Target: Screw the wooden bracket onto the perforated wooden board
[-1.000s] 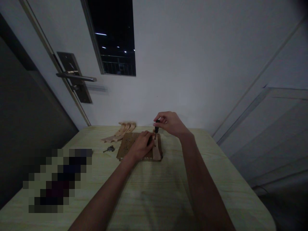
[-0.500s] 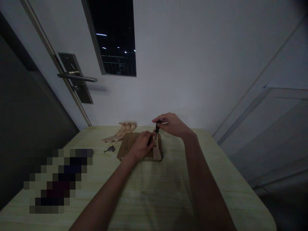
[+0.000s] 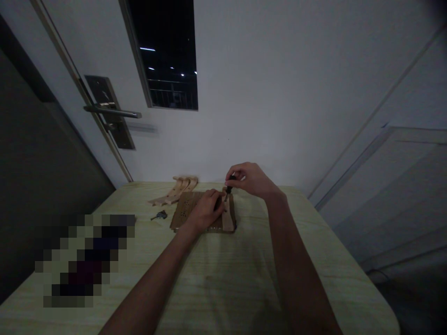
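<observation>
The right grip [image 3: 249, 177] is hiding some of the dark screwdriver [image 3: 228, 190], whose tip is looking too tiny to make out. The left grip [image 3: 207, 209] is covering part of the brown board [image 3: 183, 211]. Big blurry squares [image 3: 85, 256] are hiding something on the tabletop [image 3: 335, 260]. The little metal bits [image 3: 161, 215] are looking too small to count. The bottom edge is cutting off both arms [image 3: 296, 256]; the top is cutting off the window [image 3: 167, 60].

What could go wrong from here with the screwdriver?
The screwdriver, tilted in the right hand, might slip toward the left hand, which is close beside its tip. The wooden piece could twist on the brown pad, since it seems steadied only by hand. The small metal parts, apparently screws, lie loose and might scatter if bumped.
</observation>
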`<state>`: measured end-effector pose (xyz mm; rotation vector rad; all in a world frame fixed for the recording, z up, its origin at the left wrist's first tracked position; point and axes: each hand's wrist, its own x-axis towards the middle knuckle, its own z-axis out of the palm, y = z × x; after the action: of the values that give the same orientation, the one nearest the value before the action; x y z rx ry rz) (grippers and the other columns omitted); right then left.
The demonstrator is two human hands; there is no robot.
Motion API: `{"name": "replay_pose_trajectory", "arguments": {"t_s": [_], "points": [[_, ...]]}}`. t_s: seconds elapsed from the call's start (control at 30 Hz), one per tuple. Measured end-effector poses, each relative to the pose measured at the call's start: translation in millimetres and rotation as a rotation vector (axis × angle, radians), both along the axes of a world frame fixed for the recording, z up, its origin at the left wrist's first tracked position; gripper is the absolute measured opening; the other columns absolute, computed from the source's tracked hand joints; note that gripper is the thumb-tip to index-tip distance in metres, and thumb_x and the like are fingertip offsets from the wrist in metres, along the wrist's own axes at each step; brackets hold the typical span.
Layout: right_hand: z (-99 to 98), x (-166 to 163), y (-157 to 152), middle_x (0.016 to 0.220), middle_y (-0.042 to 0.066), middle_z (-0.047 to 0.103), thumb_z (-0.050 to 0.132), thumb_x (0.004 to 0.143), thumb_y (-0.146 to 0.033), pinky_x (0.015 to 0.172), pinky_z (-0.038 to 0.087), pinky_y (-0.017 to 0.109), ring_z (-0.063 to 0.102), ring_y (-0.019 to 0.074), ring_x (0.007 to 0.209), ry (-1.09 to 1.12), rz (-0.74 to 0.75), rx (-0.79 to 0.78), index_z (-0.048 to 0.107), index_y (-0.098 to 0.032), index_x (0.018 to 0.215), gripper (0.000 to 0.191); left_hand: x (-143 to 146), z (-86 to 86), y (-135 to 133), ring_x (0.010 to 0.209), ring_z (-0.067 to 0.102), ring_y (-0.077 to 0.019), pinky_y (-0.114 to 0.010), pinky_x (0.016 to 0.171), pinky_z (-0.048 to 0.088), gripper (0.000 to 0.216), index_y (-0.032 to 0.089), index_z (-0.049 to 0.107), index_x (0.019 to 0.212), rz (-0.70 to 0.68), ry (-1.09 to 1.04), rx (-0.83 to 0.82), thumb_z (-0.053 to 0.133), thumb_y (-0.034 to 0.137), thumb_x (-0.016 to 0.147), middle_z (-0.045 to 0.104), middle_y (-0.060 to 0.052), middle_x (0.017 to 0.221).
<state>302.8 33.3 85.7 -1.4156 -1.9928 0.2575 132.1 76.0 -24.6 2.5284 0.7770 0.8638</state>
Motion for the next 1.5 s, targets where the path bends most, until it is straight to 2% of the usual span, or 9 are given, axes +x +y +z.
{"name": "replay_pose_trajectory", "arguments": {"t_s": [0.2,0.47,0.63,0.73,0.9,1.03,1.13,1.27,1.5], "points": [[-2.1,-2.3,0.6,0.064,-0.001,0.063,0.068,0.071,-0.022,0.059,0.042,0.022,0.055,0.0094,0.060,0.034,0.016,-0.009,0.066,-0.016,0.067,0.007,0.0,1.8,-0.7,0.097,0.054,-0.0211,-0.037,0.089,0.045,0.019,0.017,0.056,0.102,0.012,0.012,0.005,0.047,0.022,0.086,0.058,-0.008,0.100],[-5.2,-1.6,2.6,0.074,0.002,0.066,0.066,0.071,-0.016,0.070,0.048,0.025,0.061,0.0122,0.071,0.089,0.079,0.043,0.065,-0.015,0.073,0.001,1.3,0.9,-1.2,0.098,0.053,-0.0210,-0.037,0.091,0.044,0.021,0.017,0.056,0.104,0.006,-0.005,0.011,0.046,0.021,0.086,0.058,-0.008,0.101],[-8.9,1.5,3.0,0.090,0.004,0.070,0.059,0.076,-0.014,0.075,0.052,0.027,0.064,0.0133,0.077,0.126,0.117,-0.042,0.070,-0.018,0.089,0.018,0.8,-0.3,0.0,0.097,0.053,-0.0215,-0.037,0.090,0.045,0.020,0.017,0.056,0.104,0.003,0.000,0.007,0.048,0.023,0.086,0.058,-0.008,0.101],[-8.8,3.1,1.8,0.099,0.005,0.070,0.053,0.079,-0.010,0.079,0.052,0.028,0.064,0.0141,0.085,0.102,0.127,-0.036,0.069,-0.019,0.099,0.028,1.2,-0.2,0.3,0.096,0.054,-0.0214,-0.037,0.089,0.045,0.021,0.018,0.056,0.104,0.000,-0.003,0.005,0.048,0.023,0.086,0.058,-0.008,0.101],[-7.6,3.3,1.9,0.092,0.004,0.070,0.055,0.077,-0.009,0.073,0.051,0.027,0.063,0.0123,0.077,0.118,0.091,-0.026,0.069,-0.018,0.094,0.024,1.4,0.3,-0.6,0.097,0.054,-0.0212,-0.037,0.089,0.045,0.022,0.017,0.055,0.106,0.001,-0.006,0.004,0.047,0.022,0.086,0.057,-0.008,0.100],[-7.1,1.8,2.8,0.077,0.002,0.066,0.062,0.076,-0.017,0.067,0.049,0.025,0.059,0.0110,0.068,0.108,0.039,-0.003,0.070,-0.017,0.093,0.019,1.3,0.8,-1.3,0.096,0.054,-0.0210,-0.037,0.089,0.045,0.020,0.016,0.056,0.104,0.008,-0.006,0.007,0.047,0.021,0.086,0.057,-0.008,0.100],[-6.7,0.1,3.0,0.068,0.002,0.063,0.066,0.074,-0.023,0.063,0.047,0.025,0.057,0.0110,0.064,0.102,0.001,-0.007,0.070,-0.016,0.083,0.012,1.3,1.4,-1.1,0.095,0.054,-0.0207,-0.037,0.088,0.046,0.020,0.016,0.056,0.103,0.005,-0.008,0.008,0.048,0.020,0.085,0.057,-0.008,0.100],[-6.7,-1.5,2.3,0.071,0.002,0.064,0.069,0.072,-0.028,0.061,0.046,0.024,0.057,0.0102,0.061,0.132,-0.031,-0.016,0.066,-0.015,0.075,0.013,0.9,1.3,-0.4,0.095,0.054,-0.0212,-0.037,0.088,0.045,0.019,0.017,0.057,0.101,0.007,0.001,0.010,0.048,0.021,0.085,0.058,-0.007,0.098],[-6.0,-2.9,0.9,0.073,0.000,0.063,0.066,0.074,-0.025,0.057,0.045,0.023,0.056,0.0086,0.057,0.148,0.026,-0.074,0.061,-0.016,0.073,0.010,0.5,0.7,-0.9,0.096,0.053,-0.0214,-0.037,0.088,0.046,0.018,0.017,0.055,0.101,0.021,0.010,0.020,0.049,0.022,0.086,0.057,-0.008,0.100]]}}
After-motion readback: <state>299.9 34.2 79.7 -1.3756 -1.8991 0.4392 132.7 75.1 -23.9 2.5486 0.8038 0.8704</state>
